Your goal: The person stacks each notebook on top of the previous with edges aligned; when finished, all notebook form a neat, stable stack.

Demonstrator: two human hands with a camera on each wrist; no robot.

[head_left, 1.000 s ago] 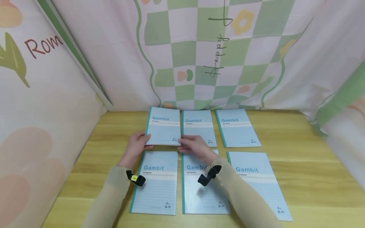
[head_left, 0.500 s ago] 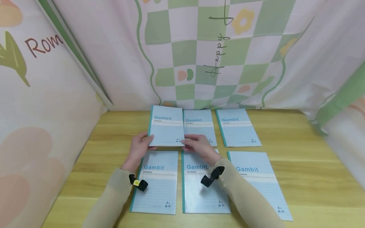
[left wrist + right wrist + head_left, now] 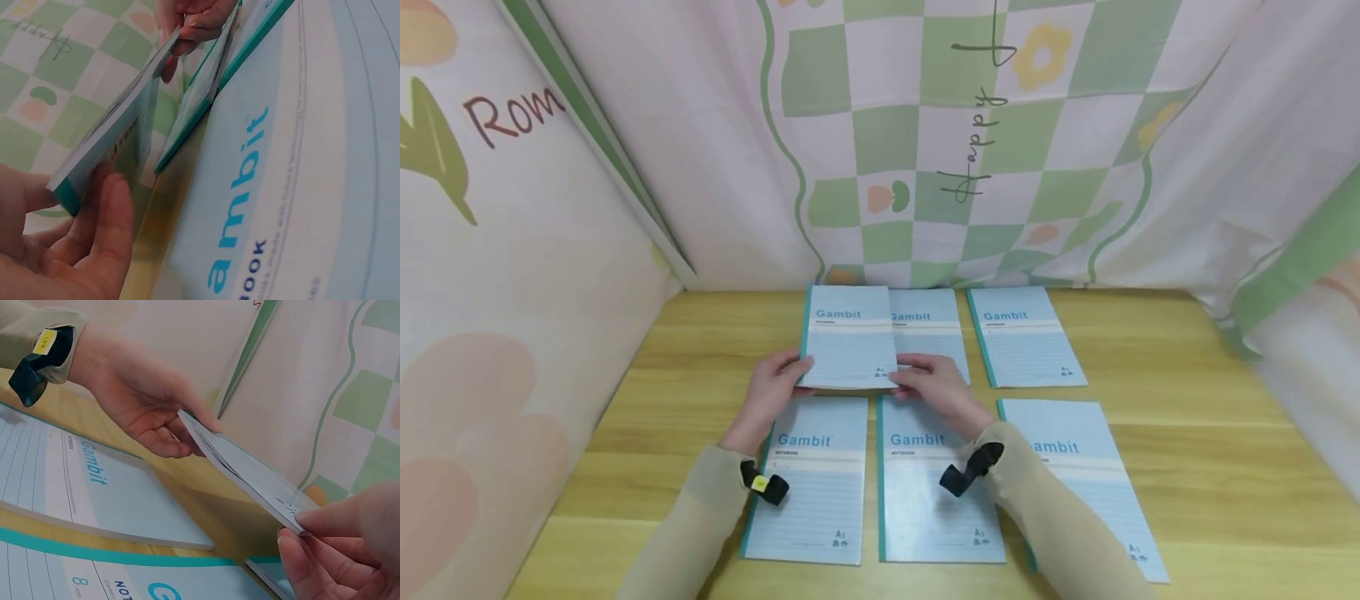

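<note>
A light-blue notebook (image 3: 848, 337) marked Gambit is held up off the table between both hands. My left hand (image 3: 769, 382) pinches its teal-spined left edge near the lower corner, thumb on the cover and fingers beneath, as the left wrist view shows. Opposite, my right hand (image 3: 936, 385) pinches the lower right corner; in the right wrist view the thumb lies on top of the notebook (image 3: 244, 472). Underneath, wood shows in the gap. The held notebook overlaps the left side of the back middle notebook (image 3: 928, 333) in the head view.
Another notebook (image 3: 1026, 337) lies at the back right of the wooden table (image 3: 1210, 433). In front are larger notebooks: left (image 3: 816, 500), middle (image 3: 925, 517) and right (image 3: 1097, 492), partly under the forearms. A patterned curtain (image 3: 887, 142) hangs behind the table.
Both hands have carried the held notebook slightly to the right, so it now covers more of the back middle notebook. The other notebooks have stayed in place.
</note>
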